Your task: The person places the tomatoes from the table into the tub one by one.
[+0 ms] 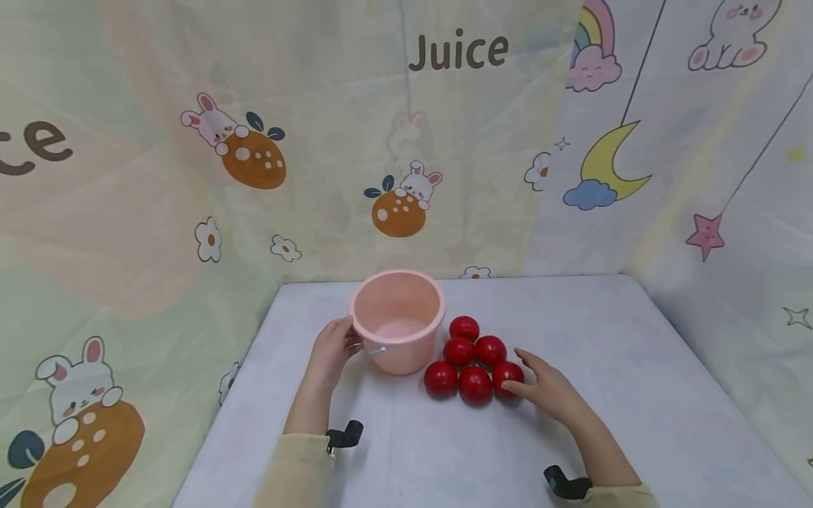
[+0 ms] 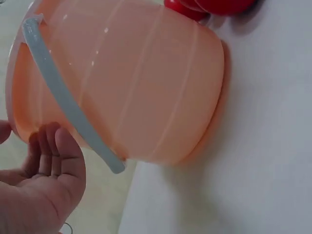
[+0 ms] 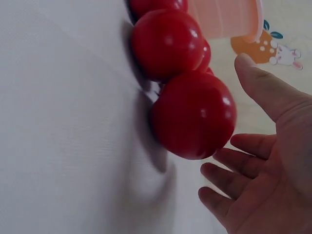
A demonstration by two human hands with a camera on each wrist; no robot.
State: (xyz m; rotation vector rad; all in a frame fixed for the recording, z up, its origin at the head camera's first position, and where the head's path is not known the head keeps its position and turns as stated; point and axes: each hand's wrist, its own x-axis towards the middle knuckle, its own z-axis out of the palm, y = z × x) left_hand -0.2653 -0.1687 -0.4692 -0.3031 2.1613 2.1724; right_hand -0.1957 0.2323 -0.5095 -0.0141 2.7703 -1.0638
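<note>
A pink bucket (image 1: 400, 356) with a grey handle (image 2: 68, 100) stands on the white table. At its left side my left hand (image 1: 333, 347) grips the rim, thumb at the edge and fingers curled beneath, as the left wrist view (image 2: 48, 180) shows. Several glossy red tomatoes (image 1: 475, 386) lie in a close cluster right of the bucket. My right hand (image 1: 547, 386) is beside the rightmost tomato (image 3: 195, 117), thumb and fingers spread apart around its near side. Nothing is held in that hand.
The white table (image 1: 406, 451) reaches back to a printed cloth wall (image 1: 330, 141) with rabbits and fruit. More cloth hangs along the left and right sides. A black wrist strap mount (image 1: 565, 483) sits on each forearm.
</note>
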